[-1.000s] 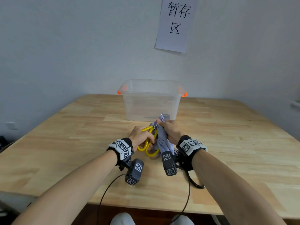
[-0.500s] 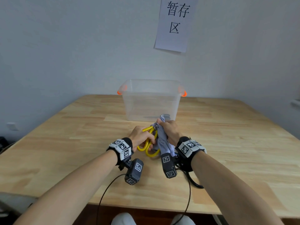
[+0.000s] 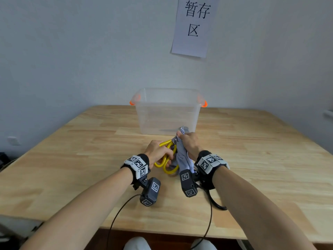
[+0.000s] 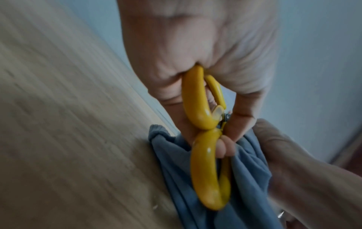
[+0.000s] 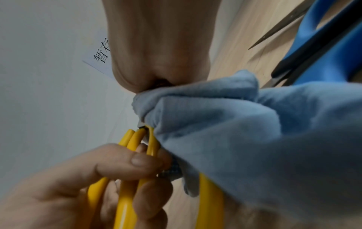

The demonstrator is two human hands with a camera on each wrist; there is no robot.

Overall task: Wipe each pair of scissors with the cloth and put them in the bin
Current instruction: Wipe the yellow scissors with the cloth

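Observation:
A pair of yellow-handled scissors (image 3: 166, 160) is held just above the wooden table (image 3: 72, 159), in front of the clear bin (image 3: 167, 112). My left hand (image 3: 158, 153) grips the yellow handle loops (image 4: 203, 162), with fingers curled through them. My right hand (image 3: 189, 143) holds a blue-grey cloth (image 3: 182, 157) bunched round the blades. Only the blade tip (image 3: 182, 128) pokes out past my knuckles. In the right wrist view the cloth (image 5: 235, 124) covers the blades right up to the handles (image 5: 125, 201).
The bin has orange handles and stands near the wall under a paper sign (image 3: 194, 26). A dark long shape lies on the bin floor (image 3: 167, 130). A second pair of scissors with blue-and-black handles (image 5: 333, 51) lies on the table beside my right hand.

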